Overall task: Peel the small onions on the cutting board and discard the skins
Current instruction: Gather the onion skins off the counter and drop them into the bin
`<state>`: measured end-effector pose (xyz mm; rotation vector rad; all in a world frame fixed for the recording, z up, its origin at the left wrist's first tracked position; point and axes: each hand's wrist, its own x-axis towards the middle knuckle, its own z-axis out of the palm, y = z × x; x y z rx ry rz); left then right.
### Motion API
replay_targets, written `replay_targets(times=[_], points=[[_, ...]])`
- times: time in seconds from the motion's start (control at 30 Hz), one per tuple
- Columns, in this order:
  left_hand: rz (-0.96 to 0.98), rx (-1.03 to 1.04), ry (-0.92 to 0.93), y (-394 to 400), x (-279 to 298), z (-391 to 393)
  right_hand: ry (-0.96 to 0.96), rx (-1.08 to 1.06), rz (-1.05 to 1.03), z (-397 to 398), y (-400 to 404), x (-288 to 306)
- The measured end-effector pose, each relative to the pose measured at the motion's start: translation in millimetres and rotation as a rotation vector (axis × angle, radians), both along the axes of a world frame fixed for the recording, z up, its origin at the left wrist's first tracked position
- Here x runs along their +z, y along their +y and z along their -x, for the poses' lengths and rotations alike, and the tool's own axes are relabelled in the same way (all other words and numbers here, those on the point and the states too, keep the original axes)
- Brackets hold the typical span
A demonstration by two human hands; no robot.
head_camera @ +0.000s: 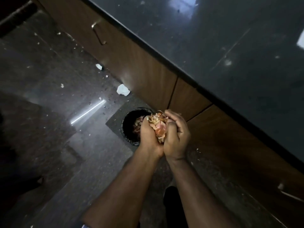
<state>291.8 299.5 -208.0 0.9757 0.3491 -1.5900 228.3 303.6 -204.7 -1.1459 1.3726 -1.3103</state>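
1. Left hand (148, 137) and right hand (176, 135) are cupped together at frame centre, fingers (171, 115) curled and clamped on a bundle of onion skins (158, 125).
2. Skins sit between both palms, above the right rim of a dark round bin (130, 122) on the floor (49, 112).
3. More skins are visible inside the bin.
4. Crumpled white paper (123, 90) lies on the floor upper left of the bin, beside the wooden cabinets (139, 66).
5. Dark tabletop (230, 38) fills the upper right.

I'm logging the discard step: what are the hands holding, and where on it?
A loose heap of onion skins, cupped between the left hand and right hand, which press its two sides above the round bin.
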Motion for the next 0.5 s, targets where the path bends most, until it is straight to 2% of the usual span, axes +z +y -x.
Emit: replay_targets(times=[0.17, 0.37, 0.5], points=[[-0.147, 0.044, -0.106, 9, -69, -55, -0.109, -0.066, -0.221, -61, 2, -64], [-0.333, 0.005, -0.248, 18, -156, -97, -0.236, -0.228, -0.555, -112, 2, -149], [-0.379, -0.062, -0.202, 12, -212, -122, -0.299, -0.311, -0.787, -134, -4, -230]])
